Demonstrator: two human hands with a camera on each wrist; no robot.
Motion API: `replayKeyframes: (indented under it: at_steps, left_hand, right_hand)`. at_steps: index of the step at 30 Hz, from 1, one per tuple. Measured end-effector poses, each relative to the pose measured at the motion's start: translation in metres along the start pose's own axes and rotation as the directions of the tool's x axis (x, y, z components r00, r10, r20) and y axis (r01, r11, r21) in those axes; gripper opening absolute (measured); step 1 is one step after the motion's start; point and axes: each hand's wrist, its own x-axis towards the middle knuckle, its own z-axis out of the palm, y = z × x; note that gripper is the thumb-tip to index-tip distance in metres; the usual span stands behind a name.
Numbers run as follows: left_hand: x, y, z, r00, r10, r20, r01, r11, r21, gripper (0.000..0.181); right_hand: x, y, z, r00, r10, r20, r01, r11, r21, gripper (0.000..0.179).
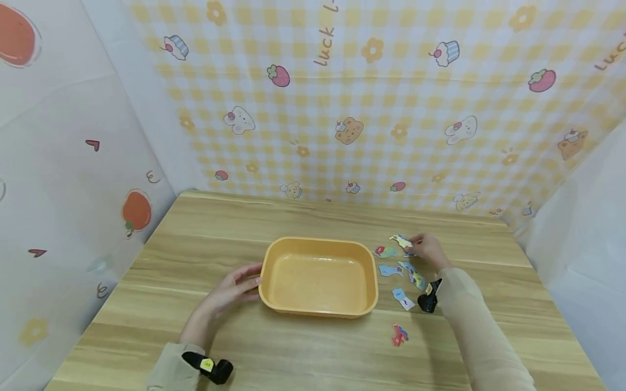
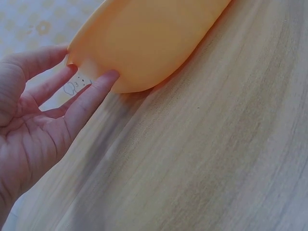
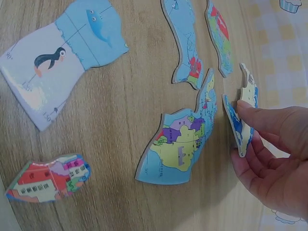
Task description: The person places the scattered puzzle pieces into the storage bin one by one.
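Puzzle piece (image 3: 248, 91) pinched in right hand (image 1: 430, 251), partly covered; left hand (image 1: 233, 288) spread against tray (image 1: 318, 285).

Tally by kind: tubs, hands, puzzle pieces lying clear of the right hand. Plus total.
Tubs: 1, yellow-orange tub
Hands: 2, left hand, right hand
Puzzle pieces clear of it: 5, penguin piece, red-patched blue piece, red-and-green piece, yellow-and-purple piece, red-and-pink piece
Total: 8

Curtained booth (image 1: 63, 125), cartoon-print backdrop (image 1: 313, 103), woodgrain table (image 1: 205, 233)
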Motion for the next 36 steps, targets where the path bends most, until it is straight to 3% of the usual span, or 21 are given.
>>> replayKeyframes:
  at_steps: [6,12,23,36]
  left_hand:
    - [0.001,-0.001,0.0,1.0,-0.008,-0.001,0.008,1.0,-0.01,0.06]
    - [0.002,-0.003,-0.001,1.0,-0.013,0.0,0.013,1.0,-0.015,0.06]
    - [0.003,-0.001,0.0,1.0,-0.017,-0.01,0.017,1.0,-0.008,0.06]
    - [0.004,-0.003,0.0,1.0,-0.014,0.005,0.014,1.0,-0.015,0.062]
  right_hand:
    - [-0.001,-0.003,-0.004,1.0,0.021,0.012,-0.021,1.0,0.016,0.038]
    - [-0.007,-0.008,-0.011,0.997,-0.038,0.063,0.036,0.999,0.033,0.035]
    - [-0.002,-0.015,-0.02,0.995,-0.06,0.075,0.055,0.996,0.069,0.037]
    - [-0.008,-0.039,-0.025,0.984,-0.098,0.147,0.081,0.99,0.117,0.038]
